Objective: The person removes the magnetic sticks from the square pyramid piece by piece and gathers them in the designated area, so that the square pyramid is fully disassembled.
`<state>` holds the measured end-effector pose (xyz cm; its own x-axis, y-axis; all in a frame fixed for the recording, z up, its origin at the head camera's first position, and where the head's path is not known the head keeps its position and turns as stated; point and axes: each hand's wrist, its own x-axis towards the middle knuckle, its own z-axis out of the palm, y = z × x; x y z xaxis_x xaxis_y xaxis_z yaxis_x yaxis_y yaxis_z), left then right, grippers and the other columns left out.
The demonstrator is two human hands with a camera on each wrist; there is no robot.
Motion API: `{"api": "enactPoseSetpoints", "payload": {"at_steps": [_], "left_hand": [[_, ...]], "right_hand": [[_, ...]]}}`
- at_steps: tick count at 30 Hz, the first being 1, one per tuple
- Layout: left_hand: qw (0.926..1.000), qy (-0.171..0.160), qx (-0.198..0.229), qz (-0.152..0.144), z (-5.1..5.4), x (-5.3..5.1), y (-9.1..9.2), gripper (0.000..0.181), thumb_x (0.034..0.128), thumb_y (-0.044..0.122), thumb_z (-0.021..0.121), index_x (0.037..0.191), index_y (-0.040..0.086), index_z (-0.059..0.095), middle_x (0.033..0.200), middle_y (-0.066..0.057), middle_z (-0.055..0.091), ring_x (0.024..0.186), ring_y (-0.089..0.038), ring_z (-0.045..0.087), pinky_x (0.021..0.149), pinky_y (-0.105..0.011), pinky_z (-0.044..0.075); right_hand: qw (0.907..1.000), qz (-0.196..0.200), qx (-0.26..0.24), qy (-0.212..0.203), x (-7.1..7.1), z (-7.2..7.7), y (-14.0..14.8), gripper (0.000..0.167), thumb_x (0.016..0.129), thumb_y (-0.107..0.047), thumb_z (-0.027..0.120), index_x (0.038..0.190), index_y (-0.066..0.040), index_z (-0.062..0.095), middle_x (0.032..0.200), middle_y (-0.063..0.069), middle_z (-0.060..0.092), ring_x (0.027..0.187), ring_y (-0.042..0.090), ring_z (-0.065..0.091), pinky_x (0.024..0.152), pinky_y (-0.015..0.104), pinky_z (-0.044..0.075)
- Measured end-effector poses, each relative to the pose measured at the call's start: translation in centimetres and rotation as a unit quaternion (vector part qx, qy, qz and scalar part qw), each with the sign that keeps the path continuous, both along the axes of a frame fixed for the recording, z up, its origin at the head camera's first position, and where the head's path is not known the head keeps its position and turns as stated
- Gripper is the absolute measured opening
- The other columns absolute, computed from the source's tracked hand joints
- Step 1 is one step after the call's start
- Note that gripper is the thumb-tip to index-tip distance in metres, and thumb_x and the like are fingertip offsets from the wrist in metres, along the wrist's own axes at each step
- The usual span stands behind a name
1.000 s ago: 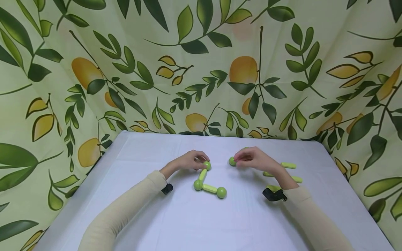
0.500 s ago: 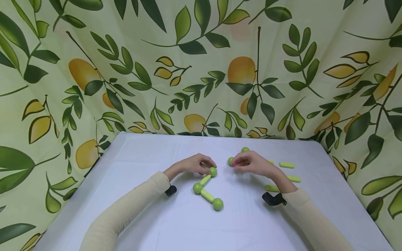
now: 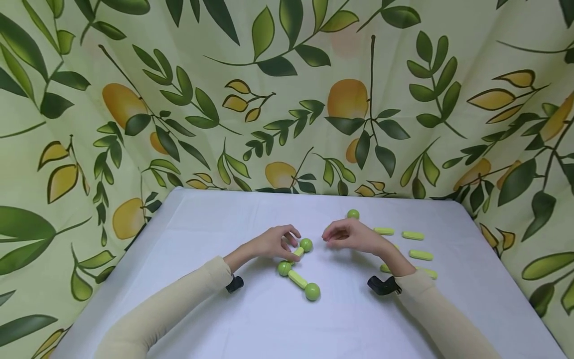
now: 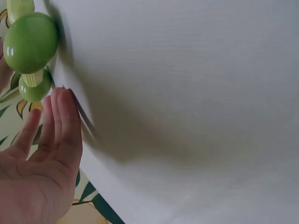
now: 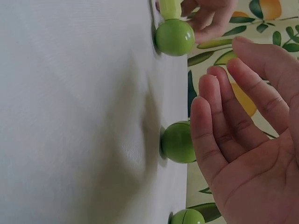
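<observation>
So, in the head view I have the chain [image 3: 287, 269], two rods and three balls joined in a bend, lying on the table [image 3: 264, 324] between the hands. The left hand [image 3: 272, 243] is at the chain's far arm, its thumb overlapping the rod there. The right hand [image 3: 356, 236] hangs just right of the far ball [image 3: 306, 245]. One loose ball [image 3: 353, 214] sits beyond it; loose rods [image 3: 412, 235] lie scattered further right.

From the left wrist I see nearly straight fingers grasping nothing, close to the chain; whether they touch it I can't tell.

Through the right wrist I see relaxed fingers and a bare palm, gripping nothing, with two loose balls [image 5: 176, 142] past it.

My reading is that we're between joins, the chain just being positioned. Extending it would call for the left hand to steady the far ball while the right picks up a rod.
</observation>
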<state>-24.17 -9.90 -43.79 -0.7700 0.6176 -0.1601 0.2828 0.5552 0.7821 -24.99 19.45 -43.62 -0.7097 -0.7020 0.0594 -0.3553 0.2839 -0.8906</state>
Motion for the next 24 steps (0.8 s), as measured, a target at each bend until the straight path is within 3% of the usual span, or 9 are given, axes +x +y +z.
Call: {"api": "enactPoseSetpoints", "payload": {"at_steps": [7,14,24], "left_hand": [[0.9997,0.014,0.006,-0.019,-0.5,0.3,-0.6,0.03,0.0844,0.01,0.085,0.108,0.004,0.068,0.097,-0.002,0.068,0.083,-0.01,0.063,0.079,-0.025,0.053],[0.9988,0.015,0.016,-0.044,-0.5,0.3,-1.2,0.028,0.0875,0.006,0.081,0.112,0.001,0.069,0.099,0.0,0.068,0.086,-0.01,0.063,0.08,-0.024,0.053],[0.9965,0.03,0.019,-0.075,-0.2,-0.6,-2.7,0.022,0.0912,-0.004,0.072,0.111,0.004,0.074,0.106,0.001,0.07,0.093,-0.012,0.065,0.085,-0.028,0.054]], "right_hand": [[0.9999,0.009,-0.011,0.006,-0.2,-0.1,-0.6,0.027,0.092,-0.002,0.075,0.115,0.01,0.067,0.112,0.025,0.068,0.098,0.027,0.068,0.089,0.033,0.055],[0.9996,0.012,-0.024,-0.002,-0.5,-0.8,-1.4,0.026,0.091,0.0,0.075,0.115,0.009,0.068,0.111,0.022,0.069,0.097,0.027,0.068,0.088,0.032,0.055],[0.9998,0.018,-0.01,-0.005,-0.1,-1.7,-4.5,0.028,0.086,-0.002,0.081,0.112,0.003,0.071,0.105,0.011,0.07,0.095,0.025,0.067,0.084,0.033,0.057]]}}
